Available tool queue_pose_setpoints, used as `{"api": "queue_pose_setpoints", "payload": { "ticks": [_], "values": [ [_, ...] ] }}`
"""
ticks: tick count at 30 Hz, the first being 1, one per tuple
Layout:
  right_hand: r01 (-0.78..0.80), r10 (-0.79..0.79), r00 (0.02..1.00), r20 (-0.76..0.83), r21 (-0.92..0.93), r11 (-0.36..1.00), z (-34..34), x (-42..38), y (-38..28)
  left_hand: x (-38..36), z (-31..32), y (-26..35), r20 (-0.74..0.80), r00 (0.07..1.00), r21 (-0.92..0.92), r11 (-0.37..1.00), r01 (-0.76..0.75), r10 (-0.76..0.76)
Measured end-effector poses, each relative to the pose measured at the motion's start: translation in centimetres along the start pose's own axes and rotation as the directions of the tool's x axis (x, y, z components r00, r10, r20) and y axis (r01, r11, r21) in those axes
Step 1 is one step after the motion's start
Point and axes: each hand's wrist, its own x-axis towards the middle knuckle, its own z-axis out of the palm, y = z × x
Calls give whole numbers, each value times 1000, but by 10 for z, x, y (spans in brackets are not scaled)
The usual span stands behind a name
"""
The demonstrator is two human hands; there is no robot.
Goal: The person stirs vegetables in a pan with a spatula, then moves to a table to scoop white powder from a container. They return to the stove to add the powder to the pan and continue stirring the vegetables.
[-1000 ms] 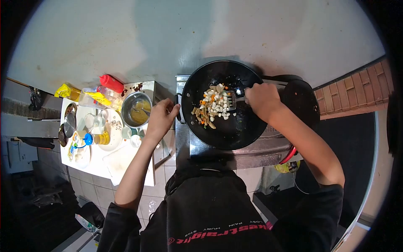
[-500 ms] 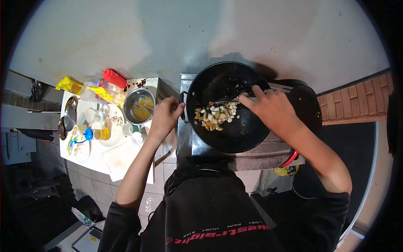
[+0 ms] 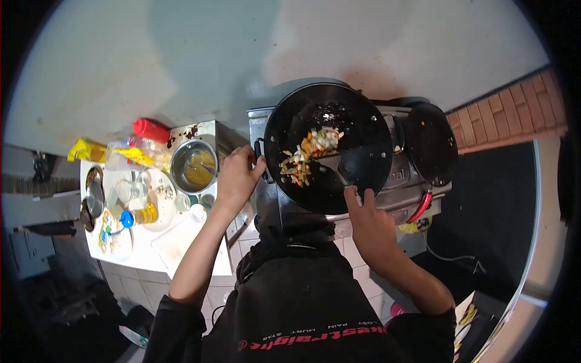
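Note:
A black wok [image 3: 363, 139] sits on the stove, with chopped vegetables [image 3: 321, 142] in pale, orange and green pieces lying in its left and middle part. My left hand [image 3: 238, 175] is closed on the wok's left handle [image 3: 260, 158]. Over the wok's lower right side, my right hand [image 3: 366, 221] grips the thin handle of a metal utensil [image 3: 341, 175]. That utensil reaches up and left toward the food, and its far end is partly hidden among the pieces.
Left of the stove, a white table [image 3: 200, 245] holds a metal pot [image 3: 195, 166], a red bottle [image 3: 151, 130], a yellow oil bottle [image 3: 145, 215] and jars. A dark pan [image 3: 431, 145] with a red handle [image 3: 420, 207] is at the right. The wall rises behind the stove.
My right hand has moved down and toward me with the utensil, from the wok's right side to its lower rim. The food has shifted and spread. My left hand stays at the handle.

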Motion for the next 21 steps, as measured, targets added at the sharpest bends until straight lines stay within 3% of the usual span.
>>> {"api": "queue_pose_setpoints", "payload": {
  "ticks": [3, 5, 6, 10, 12, 17, 21],
  "values": [
    [-139, 135, 986, 92, 37, 990, -27, -23, -27, 1, -1, -1, 53, 999, -39, 999, 10, -8],
    [-278, 223, 930, 293, 163, 946, -41, -39, -49, 0, 1, -2, 75, 997, -78, 997, 21, -15],
    [-292, 236, 924, 301, 159, 943, -38, -37, -58, 0, 2, -1, 81, 997, -78, 997, 26, -20],
    [-336, 274, 934, 231, 301, 892, 5, -4, -69, -1, -1, -3, 124, 992, -81, 996, 24, -14],
    [-261, 287, 954, -83, 233, 937, 26, 14, -61, 0, -3, -3, 147, 989, -81, 997, 10, 2],
    [-303, 318, 948, 5, 318, 898, -21, -21, -78, 4, -3, -6, 135, 990, -64, 998, -19, 28],
    [-210, 233, 972, -18, 369, 905, 6, -9, -75, 4, -5, 2, 132, 991, -44, 999, 23, -17]
  ]
}}
